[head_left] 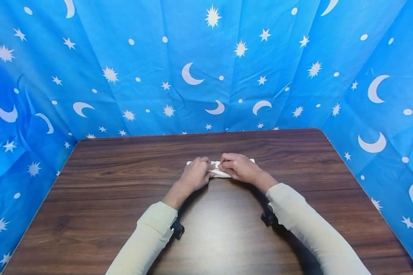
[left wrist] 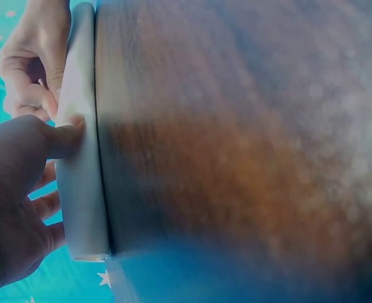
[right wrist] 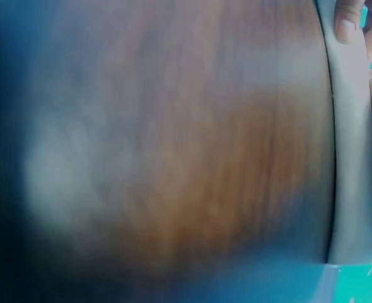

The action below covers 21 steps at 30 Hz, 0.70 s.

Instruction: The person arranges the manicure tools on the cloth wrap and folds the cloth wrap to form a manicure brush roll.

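Note:
A long white rolled bundle, soft-looking and flattened, lies crosswise on the brown wooden table, toward its far side. My left hand grips the bundle's left part. In the left wrist view its thumb presses on the near face of the bundle, with the fingers spread behind. Close beside it, my right hand pinches the upper edge right of the middle with curled fingers. Part of the bundle's top is hidden under both hands. Seen from the right wrist, the bundle shows a smooth near side.
The wooden table has rounded far corners. A blue cloth backdrop with white moons and stars hangs behind it and on both sides. Each pale sleeve carries a small black wrist camera, one on the left and one on the right.

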Available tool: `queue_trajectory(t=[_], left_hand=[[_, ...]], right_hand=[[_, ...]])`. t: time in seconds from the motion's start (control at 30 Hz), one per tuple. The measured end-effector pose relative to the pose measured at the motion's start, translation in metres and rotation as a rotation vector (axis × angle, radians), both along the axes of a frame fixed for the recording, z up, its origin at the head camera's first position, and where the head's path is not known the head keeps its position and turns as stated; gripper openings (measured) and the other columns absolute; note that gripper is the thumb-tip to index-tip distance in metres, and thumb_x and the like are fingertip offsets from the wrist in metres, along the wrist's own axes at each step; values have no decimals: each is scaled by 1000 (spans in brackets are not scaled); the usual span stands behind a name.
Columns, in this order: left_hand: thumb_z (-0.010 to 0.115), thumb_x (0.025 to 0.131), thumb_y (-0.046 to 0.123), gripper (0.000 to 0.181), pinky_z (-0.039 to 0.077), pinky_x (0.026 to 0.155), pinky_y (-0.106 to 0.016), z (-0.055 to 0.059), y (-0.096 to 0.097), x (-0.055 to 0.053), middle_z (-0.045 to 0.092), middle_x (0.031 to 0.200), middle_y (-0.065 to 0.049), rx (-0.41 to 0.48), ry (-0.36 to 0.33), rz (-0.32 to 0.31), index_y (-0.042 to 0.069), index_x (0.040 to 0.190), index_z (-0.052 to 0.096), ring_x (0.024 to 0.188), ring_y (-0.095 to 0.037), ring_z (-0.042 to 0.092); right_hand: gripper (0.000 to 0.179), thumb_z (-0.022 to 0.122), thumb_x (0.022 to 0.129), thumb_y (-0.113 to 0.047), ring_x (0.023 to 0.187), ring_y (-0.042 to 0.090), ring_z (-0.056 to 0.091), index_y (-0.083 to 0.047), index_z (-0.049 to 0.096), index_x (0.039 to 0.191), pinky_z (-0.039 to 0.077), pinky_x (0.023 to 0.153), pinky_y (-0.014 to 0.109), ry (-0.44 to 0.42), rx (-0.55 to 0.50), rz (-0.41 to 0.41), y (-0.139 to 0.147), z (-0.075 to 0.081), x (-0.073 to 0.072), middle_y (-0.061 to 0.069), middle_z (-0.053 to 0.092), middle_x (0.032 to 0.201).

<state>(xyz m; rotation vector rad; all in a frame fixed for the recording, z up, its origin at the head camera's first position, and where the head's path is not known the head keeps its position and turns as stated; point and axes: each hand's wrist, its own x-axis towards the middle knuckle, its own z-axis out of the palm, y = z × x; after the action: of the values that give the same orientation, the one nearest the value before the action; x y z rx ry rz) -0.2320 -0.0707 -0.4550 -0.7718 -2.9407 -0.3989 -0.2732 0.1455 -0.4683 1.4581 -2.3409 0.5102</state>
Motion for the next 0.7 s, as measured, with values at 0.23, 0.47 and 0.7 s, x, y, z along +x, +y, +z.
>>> queue_trajectory(t=[0.23, 0.47, 0.7], left_hand=[[72, 95, 24, 30, 56, 92, -45, 0, 1, 0, 71, 118, -8, 9, -4, 0, 16, 123, 75, 110, -31, 67], [71, 95, 29, 36, 55, 97, -45, -4, -1, 0, 70, 125, -5, 24, -34, 16, 17, 129, 71, 117, -28, 65], [68, 97, 33, 54, 43, 114, -52, -16, -14, 10, 55, 150, -14, 19, -56, -51, 20, 148, 54, 139, -36, 52]], right_hand=[[10, 70, 94, -7, 84, 9, 63, -12, 76, 87, 56, 75, 30, -55, -30, -5, 2, -1, -1, -2, 63, 97], [14, 70, 94, -10, 85, 13, 64, -9, 80, 105, 52, 71, 29, -286, -145, -164, 4, -4, 10, 5, 71, 105], [31, 63, 99, -20, 112, 29, 68, -10, 70, 127, 53, 98, 51, -313, -135, -300, 27, 0, 21, 11, 72, 126]])
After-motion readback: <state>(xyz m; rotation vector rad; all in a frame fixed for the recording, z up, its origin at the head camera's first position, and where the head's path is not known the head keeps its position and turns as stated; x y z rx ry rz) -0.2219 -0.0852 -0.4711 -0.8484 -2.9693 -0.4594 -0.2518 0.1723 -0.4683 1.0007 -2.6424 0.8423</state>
